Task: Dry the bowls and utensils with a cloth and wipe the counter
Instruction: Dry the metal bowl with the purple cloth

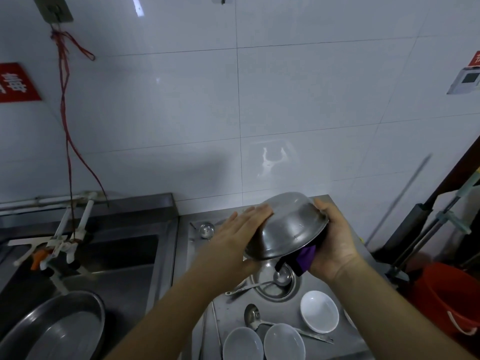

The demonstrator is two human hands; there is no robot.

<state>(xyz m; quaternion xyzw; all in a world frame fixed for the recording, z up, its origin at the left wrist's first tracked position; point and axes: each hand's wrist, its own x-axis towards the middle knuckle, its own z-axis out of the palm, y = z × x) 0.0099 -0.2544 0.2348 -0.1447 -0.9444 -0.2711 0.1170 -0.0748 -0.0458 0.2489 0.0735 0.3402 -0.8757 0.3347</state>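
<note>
A steel bowl (287, 226) is held tilted, bottom up, right of the frame's centre, above the counter (335, 287). It is gripped at its right rim by the right hand (335, 237), whose fingers are curled around a purple cloth (306, 257) pressed under the bowl. The left hand (239, 231) is laid flat, fingers extended, against the bowl's left side. White bowls (319, 311) and spoons (253, 315) are seen at lower centre

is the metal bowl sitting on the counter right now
No, the metal bowl is held tilted above the counter between the left hand and right hand.
</note>
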